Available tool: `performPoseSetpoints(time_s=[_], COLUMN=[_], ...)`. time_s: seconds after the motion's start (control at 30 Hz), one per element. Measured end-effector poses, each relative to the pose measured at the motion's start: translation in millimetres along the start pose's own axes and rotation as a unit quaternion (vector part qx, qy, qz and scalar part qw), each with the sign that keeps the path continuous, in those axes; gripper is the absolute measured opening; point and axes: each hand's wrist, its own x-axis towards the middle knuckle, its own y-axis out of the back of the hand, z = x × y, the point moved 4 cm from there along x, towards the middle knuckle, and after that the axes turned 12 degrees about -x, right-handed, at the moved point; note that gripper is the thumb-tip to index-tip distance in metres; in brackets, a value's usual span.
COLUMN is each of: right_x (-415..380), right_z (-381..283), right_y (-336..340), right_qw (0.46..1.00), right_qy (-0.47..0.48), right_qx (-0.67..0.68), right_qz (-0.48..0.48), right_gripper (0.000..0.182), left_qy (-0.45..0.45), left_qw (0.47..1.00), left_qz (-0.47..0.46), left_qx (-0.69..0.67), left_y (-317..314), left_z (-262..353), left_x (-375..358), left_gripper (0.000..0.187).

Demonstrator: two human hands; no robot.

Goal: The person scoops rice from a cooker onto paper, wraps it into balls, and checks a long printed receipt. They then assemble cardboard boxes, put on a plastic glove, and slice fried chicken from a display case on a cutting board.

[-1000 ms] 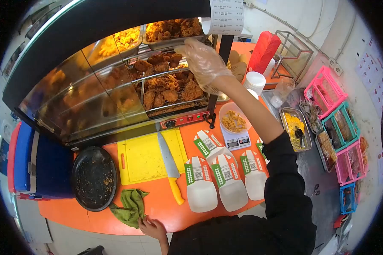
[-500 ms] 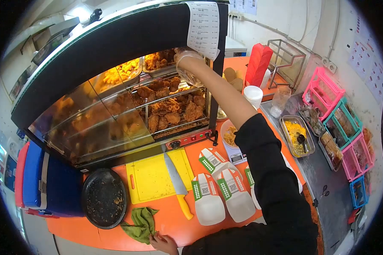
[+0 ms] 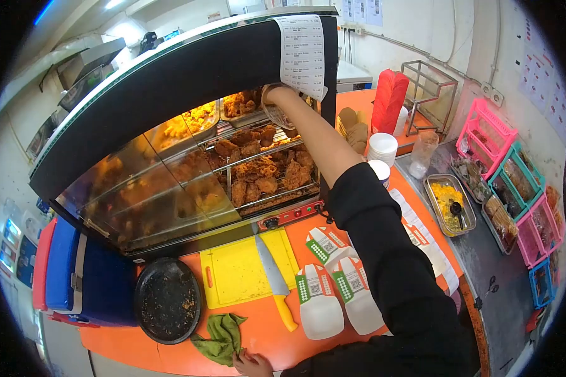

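Up in the warmer's top tray [image 3: 242, 107], gloved right hand [image 3: 277, 103] reaches fried chicken [image 3: 258, 169]; grip hidden, can't tell. Left hand [image 3: 253, 364] rests flat, empty, by green cloth [image 3: 220, 339] on desk [image 3: 258, 333]. Paper bags [image 3: 321, 301] unfilled.

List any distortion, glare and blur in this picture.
Head view: fisheye bends the warmer and counter edge, with black vignette corners; reflections glare on the warmer glass; the right hand is partly hidden by a receipt; centre stays sharp.
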Motion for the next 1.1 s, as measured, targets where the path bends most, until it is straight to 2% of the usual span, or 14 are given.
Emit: performPoseSetpoints(time_s=[0.1, 0.5, 0.63, 0.67, 0.7, 0.77, 0.83, 0.87, 0.93, 0.97, 1.03, 1.1], right_x=[-0.1, 1.3, -11.1, -17.7, -24.5, -29.7, 18.1, 13.2, -4.4, -3.5, -6.0, -27.4], right_z=[-3.0, -2.2, -4.5, -6.0, -8.5, -9.2, 8.9, 12.5, 20.0, 26.0, 35.1, 37.0], right_y=[1.5, 2.4, 2.1, -0.3, -3.2, -19.2, -66.7, -71.1, -68.5, -70.5, -70.2, -59.1], right_qw=[1.0, 0.998, 0.99, 0.981, 0.967, 0.935, 0.878, 0.88, 0.788, 0.79, 0.72, 0.726], right_qy=[0.007, 0.043, 0.093, 0.125, 0.161, 0.222, 0.287, 0.287, 0.336, 0.334, 0.388, 0.394], right_qx=[-0.005, -0.048, -0.104, -0.14, -0.186, -0.248, -0.236, -0.235, -0.235, -0.237, -0.238, -0.23], right_qz=[0.001, 0.008, 0.029, 0.041, 0.061, 0.123, 0.303, 0.295, 0.459, 0.455, 0.524, 0.514], right_gripper=[0.053, 0.046, 0.045, 0.044, 0.044, 0.043, 0.039, 0.039, 0.035, 0.035, 0.035, 0.036], left_qy=[-0.022, -0.008, -0.009, 0.02, 0.049, 0.04, 0.033, 0.033, 0.036, 0.036, 0.041, 0.044], left_qw=[1.0, 1.0, 0.999, 0.997, 0.994, 0.994, 0.994, 0.995, 0.994, 0.994, 0.995, 0.994], left_qz=[0.017, 0.007, -0.016, -0.051, -0.089, -0.089, -0.088, -0.075, -0.069, -0.075, -0.073, -0.077], left_qx=[-0.009, -0.018, -0.042, -0.048, -0.051, -0.052, -0.056, -0.061, -0.075, -0.075, -0.059, -0.059], left_y=[3.6, 3.2, 1.1, -6.6, -10.7, -12.0, -12.2, -14.2, -16.2, -16.0, -16.1, -16.6], left_z=[5.6, 2.4, -0.6, -9.6, -18.0, -23.4, -25.1, -26.3, -29.3, -29.1, -25.7, -21.5], left_x=[1.7, 1.1, 2.2, 0.4, -2.5, -4.7, -8.7, -8.6, -8.0, -8.4, -7.4, -5.3], left_gripper=[0.03, 0.031, 0.031, 0.031, 0.03, 0.029, 0.029, 0.029, 0.03, 0.03, 0.032, 0.032])
